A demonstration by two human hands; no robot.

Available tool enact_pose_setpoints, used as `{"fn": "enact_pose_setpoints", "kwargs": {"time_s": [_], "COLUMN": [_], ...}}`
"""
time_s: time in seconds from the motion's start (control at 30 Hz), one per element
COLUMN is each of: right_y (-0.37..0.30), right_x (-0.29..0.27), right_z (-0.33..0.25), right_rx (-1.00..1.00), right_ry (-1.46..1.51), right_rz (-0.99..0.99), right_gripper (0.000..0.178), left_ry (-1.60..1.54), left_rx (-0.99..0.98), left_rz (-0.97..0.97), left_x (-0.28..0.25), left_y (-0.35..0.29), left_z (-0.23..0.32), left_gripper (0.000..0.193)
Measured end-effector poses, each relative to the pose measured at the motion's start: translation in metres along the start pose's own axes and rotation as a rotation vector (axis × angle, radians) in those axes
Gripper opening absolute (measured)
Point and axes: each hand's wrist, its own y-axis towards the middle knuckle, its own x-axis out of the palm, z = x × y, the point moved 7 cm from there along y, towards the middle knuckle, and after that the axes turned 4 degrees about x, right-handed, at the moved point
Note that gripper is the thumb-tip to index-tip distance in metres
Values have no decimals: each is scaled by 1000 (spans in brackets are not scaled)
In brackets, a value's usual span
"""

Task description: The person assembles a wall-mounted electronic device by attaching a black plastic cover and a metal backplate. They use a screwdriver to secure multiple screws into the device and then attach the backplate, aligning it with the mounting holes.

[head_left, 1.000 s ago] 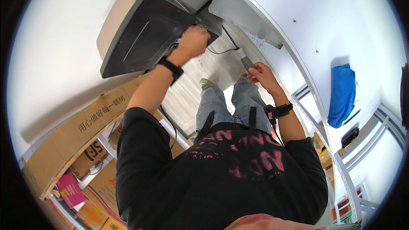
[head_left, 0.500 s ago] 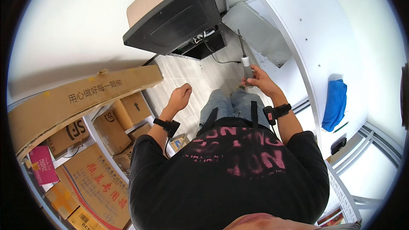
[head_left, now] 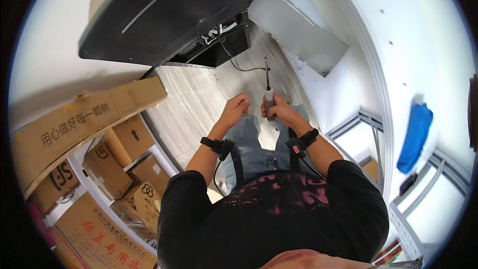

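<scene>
My right hand [head_left: 277,110] grips a screwdriver [head_left: 268,92] by its grey handle, the metal shaft pointing up and away from me. My left hand [head_left: 236,109] is just to its left, fingers curled and close together, with nothing visible in them; it does not touch the tool. Both wrists carry black bands. Beyond the hands lies a large black appliance [head_left: 164,15] tipped on its side, its open underside [head_left: 221,42] showing loose wires and a black cable [head_left: 239,65] trailing onto the light wooden floor [head_left: 191,104].
A grey metal panel [head_left: 298,30] leans against the white wall at the right. White shelving [head_left: 89,189] with several cardboard boxes [head_left: 79,124] stands at my left. A blue cloth [head_left: 416,134] hangs at the far right near a window frame.
My left hand has come off the black appliance and drawn in beside the right. The right hand has kept the screwdriver. The view has tilted, so the appliance sits higher.
</scene>
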Motion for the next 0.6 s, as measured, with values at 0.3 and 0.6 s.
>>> {"fn": "enact_pose_setpoints", "kwargs": {"time_s": [0.3, 0.6], "right_y": [146, 223], "right_x": [-54, -95], "right_z": [30, 14], "right_rx": [-209, -285], "right_ry": [-158, -444], "right_rz": [-138, -255], "right_gripper": [18, 21], "left_ry": [-90, 146], "left_rx": [348, 535], "left_rz": [122, 130], "left_x": [-10, -53], "left_y": [104, 199], "left_z": [-68, -133], "left_gripper": [19, 17]}}
